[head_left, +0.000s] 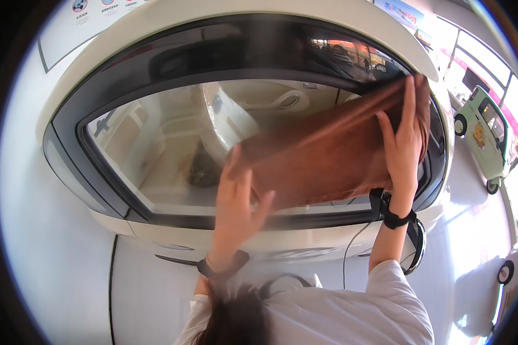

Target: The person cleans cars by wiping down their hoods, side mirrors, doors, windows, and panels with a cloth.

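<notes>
And there it was, the brown cloth (328,152), held out slantwise across the right half of the car window (161,144), its upper right corner laid over the window's dark frame! The step in hand was judged to be the spreading of that cloth between two hands. At its lower left end, near the middle of the window, the left hand (233,215) was placed, fingers raised to the cloth, thumb set apart; so blurred was it that whether a pinch was being made could not be told. Towards the window's right edge, the right hand (403,149) was stretched long over the cloth, thumb spread away; whether the fabric was gripped there could not be told either.

For the next move, a sure hold at both ends and an even pull seemed to be called for, the loose left end above all.

And the cloth itself? A reddish brown was shown, darker along the upper edge, creased by soft folds rising to the right, the lower edge faintly ruffled, the left end smeared by blur. Whether the glass was touched by it could not be made out.
</notes>
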Demonstrator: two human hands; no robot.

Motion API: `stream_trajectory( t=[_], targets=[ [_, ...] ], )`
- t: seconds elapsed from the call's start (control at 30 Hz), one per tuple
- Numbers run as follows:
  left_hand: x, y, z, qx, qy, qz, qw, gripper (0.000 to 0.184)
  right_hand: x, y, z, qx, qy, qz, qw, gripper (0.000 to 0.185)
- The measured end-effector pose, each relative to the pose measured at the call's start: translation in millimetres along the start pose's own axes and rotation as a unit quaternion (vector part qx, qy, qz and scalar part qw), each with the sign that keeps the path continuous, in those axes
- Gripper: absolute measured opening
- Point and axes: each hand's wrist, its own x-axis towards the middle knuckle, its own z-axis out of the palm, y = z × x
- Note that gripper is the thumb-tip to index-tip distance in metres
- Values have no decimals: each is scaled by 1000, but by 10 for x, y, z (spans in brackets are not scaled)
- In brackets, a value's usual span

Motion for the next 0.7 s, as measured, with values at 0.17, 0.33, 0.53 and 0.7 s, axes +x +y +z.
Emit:
stream_trajectory(
  t=[0.17,0.33,0.53,0.7],
  targets=[
    [-137,-270,-435,28,11,-89,996,74,414,-640,165,-2,-7,-90,996,74],
    [-438,-559,-1007,59,62,-135,987,70,598,-1399,409,-7,-83,-114,990,81],
    [-656,-892,-1820,115,129,-154,973,65,809,-2475,1143,112,-56,-166,978,71],
    [-1012,-1323,-2240,153,118,-238,952,71,1012,-3299,1571,228,-74,-212,947,72]
  ],
)
